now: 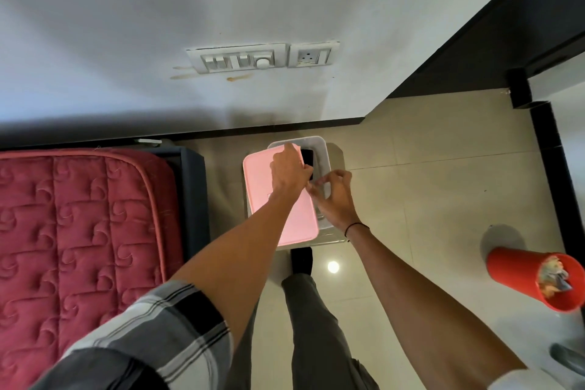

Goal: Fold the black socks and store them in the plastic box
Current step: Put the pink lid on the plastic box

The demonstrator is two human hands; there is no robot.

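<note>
Red quilted bed [79, 231] at left, tiled floor [427, 174] beside it. On the floor, clear plastic box [324, 149], pink lid [278, 212] laid askew over most of it, right strip uncovered. Black socks [307, 159] inside, dark and flat, barely visible in that strip. Left hand [289, 172] curled over the lid's edge, gripping it. Right hand [335, 196] pinched at the same edge, fingertips touching the left's.

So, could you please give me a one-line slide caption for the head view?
Both hands, left hand and right hand, fit the pink lid over the plastic box.
</note>
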